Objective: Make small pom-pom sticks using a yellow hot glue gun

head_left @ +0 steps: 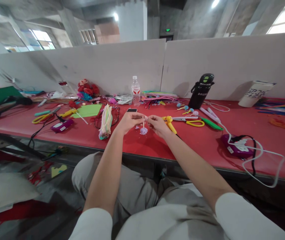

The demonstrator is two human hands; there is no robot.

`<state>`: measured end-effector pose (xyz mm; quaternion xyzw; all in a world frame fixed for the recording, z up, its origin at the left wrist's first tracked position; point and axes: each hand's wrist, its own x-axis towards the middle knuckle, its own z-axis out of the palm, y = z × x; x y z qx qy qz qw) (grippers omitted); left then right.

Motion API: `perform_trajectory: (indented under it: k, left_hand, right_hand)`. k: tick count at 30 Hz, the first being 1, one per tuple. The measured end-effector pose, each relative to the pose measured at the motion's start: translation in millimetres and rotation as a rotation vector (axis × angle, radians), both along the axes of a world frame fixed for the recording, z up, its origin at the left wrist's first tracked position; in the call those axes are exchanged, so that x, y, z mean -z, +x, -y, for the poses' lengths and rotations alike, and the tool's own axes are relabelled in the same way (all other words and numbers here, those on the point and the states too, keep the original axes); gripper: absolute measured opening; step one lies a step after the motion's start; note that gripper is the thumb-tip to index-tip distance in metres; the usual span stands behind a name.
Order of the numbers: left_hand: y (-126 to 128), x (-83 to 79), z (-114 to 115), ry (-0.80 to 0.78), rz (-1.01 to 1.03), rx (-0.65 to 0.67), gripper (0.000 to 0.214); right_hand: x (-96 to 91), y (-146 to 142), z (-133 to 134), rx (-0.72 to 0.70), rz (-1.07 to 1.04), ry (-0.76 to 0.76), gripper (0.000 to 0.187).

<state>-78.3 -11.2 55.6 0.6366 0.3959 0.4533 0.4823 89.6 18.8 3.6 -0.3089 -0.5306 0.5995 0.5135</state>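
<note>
Between both hands hangs a small purple pipe-cleaner flower (143, 131), its fuzzy head down and its pale stem up. My left hand (129, 122) pinches the stem near its upper end. The fingertips of my right hand (157, 125) are closed at that same end; exactly what lies between them is too small to make out. A purple scrap (137, 127) rests beside the flower head. Left of my hands lies a bundle of pale pipe cleaners (105, 122). A yellow glue gun (170, 124) is close to my right hand, with yellow-handled scissors (194, 123) beyond it.
A phone (132, 110) lies behind my left hand. A water bottle (135, 91) and a black flask (201, 91) stand toward the partition (102, 66). Finished-looking small flowers (186, 108) lie near the flask. Purple power strips (237, 146) with cables sit at right and left.
</note>
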Motion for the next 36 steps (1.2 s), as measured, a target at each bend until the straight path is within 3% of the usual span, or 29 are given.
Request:
perform_trajectory:
  k: [7, 13, 21, 27, 36]
  left_hand:
    - [-0.2, -0.1, -0.5, -0.009, 0.011, -0.019, 0.031]
    - [-0.3, 1.1, -1.6, -0.011, 0.039, -0.076, 0.03]
    - [0.9, 1.1, -3.5, 0.001, 0.102, -0.142, 0.035]
    - [-0.1, 3.1, -4.0, -0.041, 0.042, -0.123, 0.037]
    - [-1.6, 4.6, -3.7, -0.03, -0.083, -0.126, 0.031]
  right_hand:
    - [-3.4, 0.3, 3.0, -0.063, 0.0, -0.063, 0.046]
    - [-5.2, -0.8, 4.8, -0.024, 0.001, -0.055, 0.047]
    - [-1.5, -0.1, 3.6, -0.011, -0.039, 0.076, 0.036]
    - [2.4, 1.0, -1.2, 0.1, 0.06, 0.197, 0.031]
    - [4.2, 5.0, -5.3, 0.096, 0.181, 0.291, 0.027]
